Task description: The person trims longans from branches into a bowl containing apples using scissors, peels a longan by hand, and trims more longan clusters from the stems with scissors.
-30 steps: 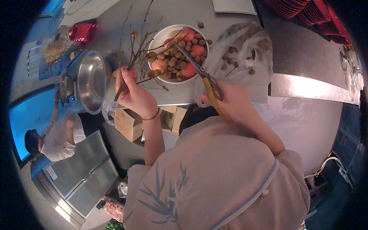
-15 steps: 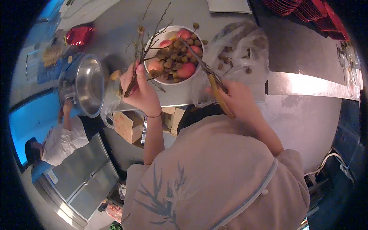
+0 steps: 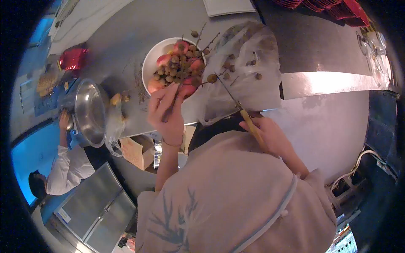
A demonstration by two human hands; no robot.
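Observation:
My left hand [image 3: 168, 113] is closed around a dark longan branch [image 3: 179, 80], held low over the near side of a white bowl [image 3: 146, 69]. Its thin twigs reach up past the far rim. Brown longans [image 3: 170, 72] and reddish round fruits [image 3: 181, 47] fill the bowl. In my right hand [image 3: 272, 134] is a pair of scissors [image 3: 238, 105] with yellowish handles, its blades pointing up and left toward a single longan [image 3: 211, 78] right of the bowl. Beneath the blades, a clear plastic bag [image 3: 249, 95] lies with several loose longans on or in it.
A steel basin [image 3: 90, 116] stands at the table's left end, where another person [image 3: 69, 175] in white reaches to it. A red shiny packet [image 3: 72, 58] lies farther back. Below the table edge is a cardboard box [image 3: 135, 152]. Red baskets [image 3: 337, 10] are stacked at the upper right.
My left hand has lowered and turned, bringing the branch from upright at the bowl's left to across the bowl. The scissors have drawn back from over the bowl, toward my body.

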